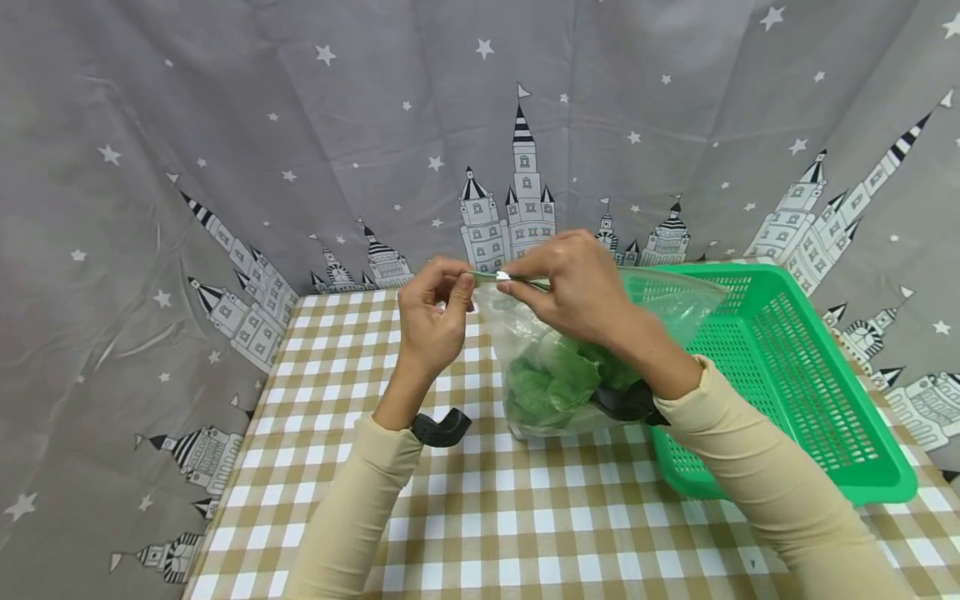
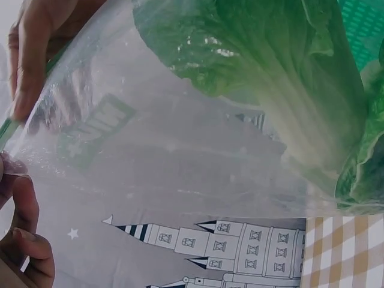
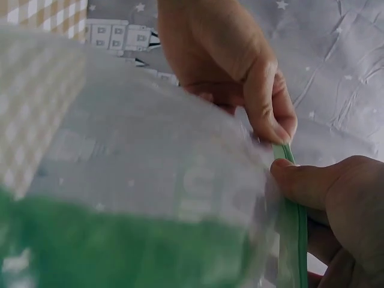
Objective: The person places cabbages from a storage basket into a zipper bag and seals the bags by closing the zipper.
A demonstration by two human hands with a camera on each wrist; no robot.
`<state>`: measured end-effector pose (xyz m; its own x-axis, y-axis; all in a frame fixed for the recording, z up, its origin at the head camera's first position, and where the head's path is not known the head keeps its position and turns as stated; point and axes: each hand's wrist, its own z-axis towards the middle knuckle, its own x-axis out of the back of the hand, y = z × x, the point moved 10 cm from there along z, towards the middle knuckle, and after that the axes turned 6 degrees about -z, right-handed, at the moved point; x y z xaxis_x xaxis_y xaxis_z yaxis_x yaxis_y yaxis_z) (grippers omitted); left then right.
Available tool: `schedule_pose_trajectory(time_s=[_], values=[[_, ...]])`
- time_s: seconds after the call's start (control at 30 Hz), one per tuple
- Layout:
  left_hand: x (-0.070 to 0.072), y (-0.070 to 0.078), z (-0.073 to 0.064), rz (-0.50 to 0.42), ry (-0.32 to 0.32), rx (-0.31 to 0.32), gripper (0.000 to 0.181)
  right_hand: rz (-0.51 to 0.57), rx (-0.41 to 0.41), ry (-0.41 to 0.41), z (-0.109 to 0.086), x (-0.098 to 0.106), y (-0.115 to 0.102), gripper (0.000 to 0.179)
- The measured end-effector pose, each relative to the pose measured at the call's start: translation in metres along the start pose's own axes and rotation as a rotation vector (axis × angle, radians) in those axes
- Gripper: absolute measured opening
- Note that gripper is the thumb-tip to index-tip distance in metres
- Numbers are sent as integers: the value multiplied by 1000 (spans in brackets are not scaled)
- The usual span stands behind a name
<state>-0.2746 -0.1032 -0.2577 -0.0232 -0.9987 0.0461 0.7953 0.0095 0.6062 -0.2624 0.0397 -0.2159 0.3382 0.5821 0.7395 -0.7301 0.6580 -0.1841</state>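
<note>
A clear plastic zip bag [image 1: 491,321] with a green top strip [image 3: 295,234] hangs upright above the table. Inside it lies leafy green lettuce [image 1: 551,383], whose pale ribs show large in the left wrist view. At the strip's left end, my left hand [image 1: 433,321] pinches the bag's corner between thumb and fingers. Close beside it, my right hand [image 1: 581,287] pinches the same strip, with thumb and forefinger at a small white piece [image 1: 503,277] that looks like a slider. Both hands are nearly touching in the right wrist view.
A green perforated plastic basket [image 1: 828,333] stands at the right, partly behind the bag and right arm. Brown-and-white checked cloth [image 1: 465,517] covers the table. A grey curtain [image 1: 360,108] with castles and stars hangs behind and at both sides.
</note>
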Motion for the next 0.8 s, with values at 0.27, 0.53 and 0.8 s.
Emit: schedule_pose_trajectory(time_s=[0.27,0.53,0.8], values=[[5,-4,1,20,9,-2,5,3,-68,-40,-13,7,20,15],[4,-4,1,27,6,-19,6,29,-24,-9,-30,22,30,11],[17,-11,-2,41,42,11,4,-17,-56,-11,-48,37,47,10]])
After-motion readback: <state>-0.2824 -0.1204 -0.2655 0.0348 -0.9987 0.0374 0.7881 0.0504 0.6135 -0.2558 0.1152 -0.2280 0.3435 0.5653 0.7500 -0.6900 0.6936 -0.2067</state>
